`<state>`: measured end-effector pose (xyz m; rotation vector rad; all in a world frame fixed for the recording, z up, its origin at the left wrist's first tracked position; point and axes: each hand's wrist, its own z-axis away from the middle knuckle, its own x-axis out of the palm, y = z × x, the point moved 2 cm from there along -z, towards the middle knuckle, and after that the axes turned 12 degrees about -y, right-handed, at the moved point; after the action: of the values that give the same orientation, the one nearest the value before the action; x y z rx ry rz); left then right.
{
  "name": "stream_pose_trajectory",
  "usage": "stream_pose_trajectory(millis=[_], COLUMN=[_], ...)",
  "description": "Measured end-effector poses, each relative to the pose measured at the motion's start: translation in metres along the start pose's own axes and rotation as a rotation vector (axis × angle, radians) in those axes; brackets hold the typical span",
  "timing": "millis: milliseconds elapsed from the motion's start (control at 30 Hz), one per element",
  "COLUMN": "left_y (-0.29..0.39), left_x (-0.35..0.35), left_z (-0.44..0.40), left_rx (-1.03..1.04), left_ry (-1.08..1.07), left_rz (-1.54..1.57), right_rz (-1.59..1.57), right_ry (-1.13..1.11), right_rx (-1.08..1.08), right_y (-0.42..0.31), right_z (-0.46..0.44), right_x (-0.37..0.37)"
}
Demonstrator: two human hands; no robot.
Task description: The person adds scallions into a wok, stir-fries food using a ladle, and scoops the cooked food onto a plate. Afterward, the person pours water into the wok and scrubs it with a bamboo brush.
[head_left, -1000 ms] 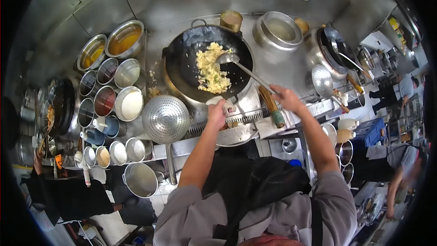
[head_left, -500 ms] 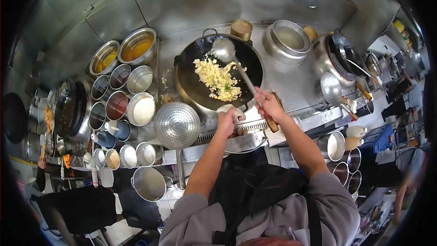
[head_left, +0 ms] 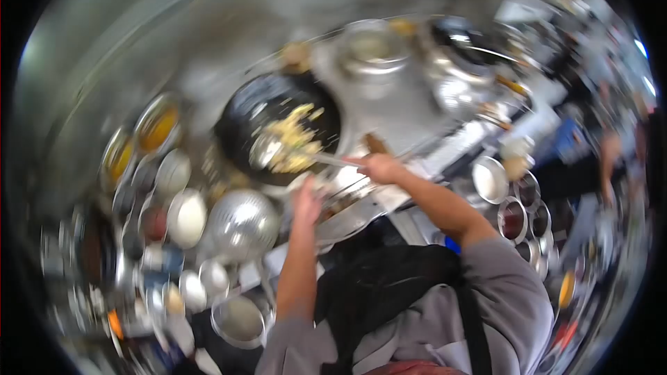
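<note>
Operator: What is each of my hands doing?

Observer: Your right hand [head_left: 379, 167] is closed round the shaft of a long-handled metal ladle [head_left: 266, 151]. Your left hand [head_left: 306, 205] is curled on a pale folded cloth [head_left: 302, 182] at the near rim of the round black metal wok [head_left: 240, 107], though blur hides its exact grip.

Operator: And the food, how far along does it look?

Observer: The crumbly yellow-and-white food [head_left: 295, 142] is inside your wok, broken into loose pieces and spread unevenly, with the ladle's bowl at its left edge. I judge the breaking-up well advanced.

Operator: What is left undone?

Observer: Your food is not out of the wok. Blur hides how evenly it is cooked, so I cannot tell you how much cooking remains.

Operator: Anything close by?

Observer: A round perforated metal strainer [head_left: 243, 226] lies just beside your wok, nearer to your left arm. Past it is a round metal container with white contents [head_left: 186, 219], apart from both your hands.
</note>
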<state>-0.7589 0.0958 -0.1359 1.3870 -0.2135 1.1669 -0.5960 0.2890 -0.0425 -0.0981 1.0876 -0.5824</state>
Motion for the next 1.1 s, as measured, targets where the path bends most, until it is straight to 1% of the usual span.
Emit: stream_pose_trajectory(millis=[33, 67, 100, 133, 167, 200, 233, 267, 333, 433, 467, 500, 567, 600, 633, 700, 767, 800, 833, 867, 900, 933, 967, 1000, 1033, 1067, 1100], left_y=[0.001, 0.003, -0.013, -0.008, -0.014, -0.009, -0.008, -0.006, -0.003, -0.001, -0.001, 0.001, 0.008, 0.011, 0.012, 0.021, 0.035, 0.044, 0.050, 0.051, 0.051, 0.051, 0.051, 0.051, 0.051, 0.053, 0.044], left_x=[-0.002, -0.003, -0.037, -0.029, -0.044, -0.025, -0.017, -0.014, -0.014, -0.018, -0.020, -0.022, -0.017, -0.012, -0.018, -0.039, -0.049, -0.054, -0.060, -0.072, -0.087, -0.095, -0.096, -0.098, -0.100, -0.097, -0.111], left_z=[0.001, 0.002, -0.024, -0.016, -0.028, -0.022, -0.019, -0.022, -0.026, -0.026, -0.025, -0.022, -0.006, 0.004, 0.012, 0.039, 0.086, 0.113, 0.137, 0.156, 0.173, 0.185, 0.192, 0.200, 0.209, 0.212, 0.211], left_rx=[-0.028, -0.086, -0.072, -0.095, -0.155, -0.164, -0.181, -0.196, -0.214, -0.210, -0.225, -0.239, -0.233, -0.234, -0.237, -0.213, -0.249, -0.210, -0.171, -0.174, -0.189, -0.201, -0.199, -0.263, -0.327, -0.386, -0.380], left_ry=[-0.030, -0.129, -0.135, -0.049, -0.091, 0.038, 0.067, 0.057, 0.050, 0.033, 0.032, 0.033, 0.047, 0.054, 0.049, -0.039, -0.025, -0.007, 0.011, 0.015, 0.079, 0.145, 0.152, 0.150, 0.149, 0.090, 0.102], left_rz=[0.012, 0.052, 0.007, 0.064, 0.179, 0.163, 0.190, 0.176, 0.146, 0.117, 0.113, 0.112, 0.155, 0.195, 0.202, 0.024, -0.017, -0.131, -0.241, -0.235, -0.401, -0.565, -0.555, -0.586, -0.619, -0.644, -0.639], right_rz=[0.012, 0.072, 0.049, 0.028, 0.034, 0.019, 0.010, -0.010, 0.038, 0.045, -0.034, -0.030, -0.109, -0.067, -0.061, -0.221, -0.354, -0.404, -0.401, -0.406, -0.456, -0.442, -0.449, -0.372, -0.442, -0.683, -0.740], right_ry=[-0.051, 0.005, 0.057, 0.097, 0.128, 0.170, 0.202, 0.224, 0.111, 0.163, 0.173, 0.169, 0.272, 0.365, 0.363, 0.484, 0.603, 0.604, 0.608, 0.599, 0.491, 0.323, 0.150, 0.002, -0.042, -0.601, -0.738], right_rx=[0.098, 0.050, 0.070, 0.063, 0.064, 0.092, 0.095, 0.108, 0.135, 0.124, 0.140, 0.133, 0.124, 0.066, 0.071, 0.130, 0.239, 0.279, 0.444, 0.523, 0.624, 0.737, 0.761, 0.689, 0.694, 0.763, 0.769], right_y=[0.004, 0.006, 0.010, 0.011, 0.004, 0.000, -0.005, -0.009, -0.014, -0.017, -0.013, -0.014, -0.010, -0.002, 0.000, 0.007, 0.035, 0.053, 0.063, 0.080, 0.089, 0.094, 0.111, 0.128, 0.111, 0.128, 0.118], right_z=[0.015, 0.032, 0.038, 0.039, 0.046, 0.047, 0.046, 0.041, 0.030, 0.031, 0.034, 0.045, 0.066, 0.076, 0.096, 0.143, 0.186, 0.205, 0.231, 0.250, 0.271, 0.289, 0.300, 0.308, 0.327, 0.324, 0.334], right_x=[-0.005, -0.007, -0.004, -0.002, -0.005, -0.005, -0.005, -0.007, -0.005, 0.001, 0.003, 0.001, -0.001, 0.000, -0.004, -0.010, 0.014, 0.035, 0.057, 0.092, 0.129, 0.170, 0.231, 0.300, 0.346, 0.425, 0.470])
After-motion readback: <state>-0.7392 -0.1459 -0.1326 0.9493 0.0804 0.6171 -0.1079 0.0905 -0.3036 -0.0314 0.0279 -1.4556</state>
